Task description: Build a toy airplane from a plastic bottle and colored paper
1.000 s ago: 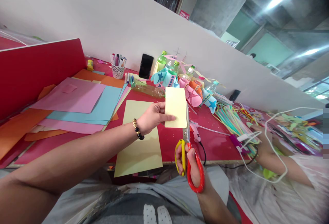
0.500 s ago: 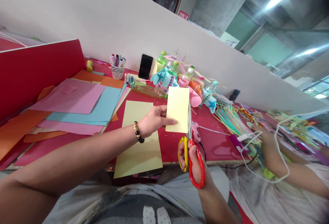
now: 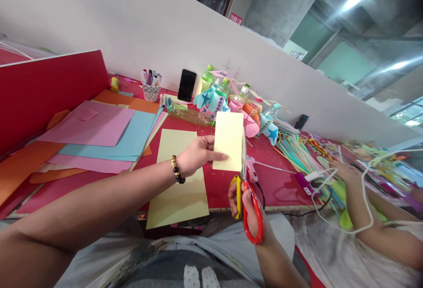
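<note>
Between thumb and fingers, my left hand [image 3: 196, 155] pinches a small pale yellow paper rectangle [image 3: 228, 136], held upright above the table. My right hand [image 3: 253, 208] grips a pair of scissors [image 3: 254, 217] with one red and one yellow handle loop. Their blades point away from me along the right edge of the paper; whether they are cutting into it I cannot tell. Below my left wrist lies a larger pale yellow sheet [image 3: 178, 200], overhanging the table's front edge. A pink glue gun [image 3: 251, 170] lies just right of the blades.
Pink paper [image 3: 109, 125], blue paper [image 3: 109, 150] and orange paper [image 3: 42, 160] pile up at left. A pen cup [image 3: 151, 92], a phone [image 3: 187, 85] and several decorated bottles [image 3: 220, 92] stand by the partition. A co-worker's arm [image 3: 360, 204] reaches across the right side, near a white cable [image 3: 365, 195].
My hands, the paper and the scissors stay nearly in place, with the scissor handles slightly shifted. The co-worker's arm on the right has moved further right.
</note>
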Tool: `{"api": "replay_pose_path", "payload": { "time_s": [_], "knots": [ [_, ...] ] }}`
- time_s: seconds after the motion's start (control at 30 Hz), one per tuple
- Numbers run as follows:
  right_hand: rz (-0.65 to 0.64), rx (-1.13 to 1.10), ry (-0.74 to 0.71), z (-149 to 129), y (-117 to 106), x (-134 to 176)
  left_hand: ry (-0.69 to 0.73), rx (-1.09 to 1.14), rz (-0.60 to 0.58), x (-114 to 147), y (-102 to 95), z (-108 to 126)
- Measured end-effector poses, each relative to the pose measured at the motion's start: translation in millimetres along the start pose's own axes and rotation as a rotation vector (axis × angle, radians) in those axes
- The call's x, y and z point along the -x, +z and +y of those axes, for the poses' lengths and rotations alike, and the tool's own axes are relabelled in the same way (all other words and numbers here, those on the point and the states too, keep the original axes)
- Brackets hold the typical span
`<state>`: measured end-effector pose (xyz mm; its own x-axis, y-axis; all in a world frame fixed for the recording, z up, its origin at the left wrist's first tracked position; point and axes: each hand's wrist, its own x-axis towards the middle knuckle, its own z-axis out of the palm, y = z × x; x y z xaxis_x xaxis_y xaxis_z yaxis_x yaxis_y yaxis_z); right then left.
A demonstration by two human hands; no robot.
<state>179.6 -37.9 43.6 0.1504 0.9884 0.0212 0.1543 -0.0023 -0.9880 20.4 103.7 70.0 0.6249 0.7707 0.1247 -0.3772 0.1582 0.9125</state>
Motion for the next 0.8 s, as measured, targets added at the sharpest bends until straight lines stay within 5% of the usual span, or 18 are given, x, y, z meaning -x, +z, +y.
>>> {"api": "replay_pose_path", "payload": {
  "time_s": [0.23, 0.8],
  "knots": [
    [0.014, 0.012, 0.004, 1, -1, -3, -0.008, 0.013, -0.048, 1, -0.7, -5],
    [-0.095, 0.038, 0.05, 20, -17, 10, 0.009, 0.081, 0.146, -4, -8.7, 5]
  ]
}}
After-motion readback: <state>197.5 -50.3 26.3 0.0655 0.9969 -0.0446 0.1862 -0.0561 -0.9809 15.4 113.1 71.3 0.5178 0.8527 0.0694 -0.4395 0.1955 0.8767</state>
